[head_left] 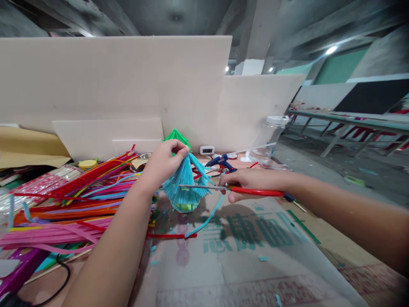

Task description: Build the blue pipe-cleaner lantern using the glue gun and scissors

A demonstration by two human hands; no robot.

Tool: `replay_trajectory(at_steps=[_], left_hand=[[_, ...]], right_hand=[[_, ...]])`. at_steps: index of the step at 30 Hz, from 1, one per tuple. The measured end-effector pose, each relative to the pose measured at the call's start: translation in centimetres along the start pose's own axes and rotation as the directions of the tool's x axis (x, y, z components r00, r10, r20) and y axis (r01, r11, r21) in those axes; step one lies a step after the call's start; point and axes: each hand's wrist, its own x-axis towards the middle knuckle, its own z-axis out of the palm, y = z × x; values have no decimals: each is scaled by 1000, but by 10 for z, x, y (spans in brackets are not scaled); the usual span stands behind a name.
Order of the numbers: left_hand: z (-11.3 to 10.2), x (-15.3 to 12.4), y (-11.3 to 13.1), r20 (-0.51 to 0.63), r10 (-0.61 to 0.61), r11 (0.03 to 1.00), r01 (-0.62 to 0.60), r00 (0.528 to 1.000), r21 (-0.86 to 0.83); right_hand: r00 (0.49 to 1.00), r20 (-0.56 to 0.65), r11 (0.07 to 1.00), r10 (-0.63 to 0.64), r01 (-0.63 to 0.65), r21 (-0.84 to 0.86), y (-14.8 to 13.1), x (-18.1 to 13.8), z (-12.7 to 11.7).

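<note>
My left hand (164, 164) pinches the top of a light-blue pipe-cleaner bundle (185, 185) shaped like a bell, held upright just above the table. My right hand (252, 183) is closed round the red handles of a pair of scissors (223, 188). The scissor blades point left and reach into the lower strands of the blue bundle. One loose blue strand (206, 219) trails down from the bundle onto the table. A green pipe-cleaner piece (177, 136) shows behind my left hand.
A big pile of coloured pipe cleaners (73, 200) lies at the left. A blue glue gun (220, 162), a clear plastic jar (270, 138) and a small white device (206, 149) sit at the back. White boards (128, 85) wall off the table's far side. Blue offcuts dot the tabletop (255, 264).
</note>
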Motion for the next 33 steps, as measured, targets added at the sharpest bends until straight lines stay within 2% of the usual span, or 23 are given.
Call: replay_trajectory(at_steps=[5,11,16,21,26,30,33], left_hand=[[1,1,-2,-1,-2,1000,2,1000,-6],[1,1,-3,3,-7,1000,8,1000,-14],[0,1,-5,-1,-8,1000,8,1000,-15],[-1,1,-8,-24,-24,999,23,999,-41],[4,3,-13,-86,-45,993,36,995,-108],[9,3,-11,-109,-55,991,41,993,-128],[12,2,-6,-131,-77,990,60,988,-130]], right_hand=[[1000,-26,999,-12,11,-35,3,3,5],[1000,-26,999,3,-1,49,-1,7,16],[996,-3,997,-84,84,-2,-10,9,18],[998,69,1000,4,-5,13,-2,-4,22],[998,45,989,43,-49,136,21,-28,55],[996,3,990,88,-88,109,44,-36,84],[996,-51,996,74,-71,58,57,-38,93]])
